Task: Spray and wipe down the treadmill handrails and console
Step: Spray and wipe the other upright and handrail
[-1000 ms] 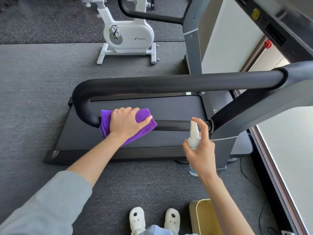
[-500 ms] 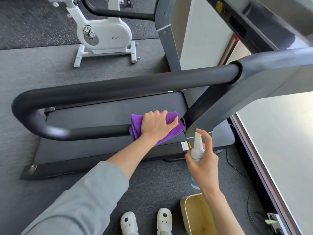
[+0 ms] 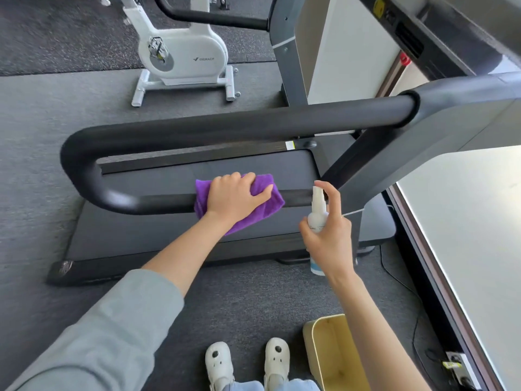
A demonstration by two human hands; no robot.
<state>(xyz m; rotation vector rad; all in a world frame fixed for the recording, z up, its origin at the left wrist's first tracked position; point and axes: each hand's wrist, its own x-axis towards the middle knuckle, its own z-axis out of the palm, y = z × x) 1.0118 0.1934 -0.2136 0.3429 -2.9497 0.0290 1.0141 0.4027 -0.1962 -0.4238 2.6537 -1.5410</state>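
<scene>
A black looped handrail (image 3: 225,127) of the treadmill runs across the view, with an upper bar and a lower bar (image 3: 158,203). My left hand (image 3: 235,197) presses a purple cloth (image 3: 267,206) around the lower bar, near its right end. Just to the right, my right hand (image 3: 328,238) holds a small white spray bottle (image 3: 318,213) upright, index finger on the nozzle. The console (image 3: 439,32) slants across the top right corner, partly cut off.
The treadmill belt deck (image 3: 197,170) lies under the rails on grey carpet. A white exercise bike (image 3: 180,57) stands beyond. A yellow bin (image 3: 332,351) sits by my white shoes (image 3: 245,362). A white wall panel (image 3: 465,221) and a power cable (image 3: 394,272) run along the right.
My left hand slid the cloth right along the lower bar, then back a little to the left. The right hand kept the bottle beside it. The view shifted with my head.
</scene>
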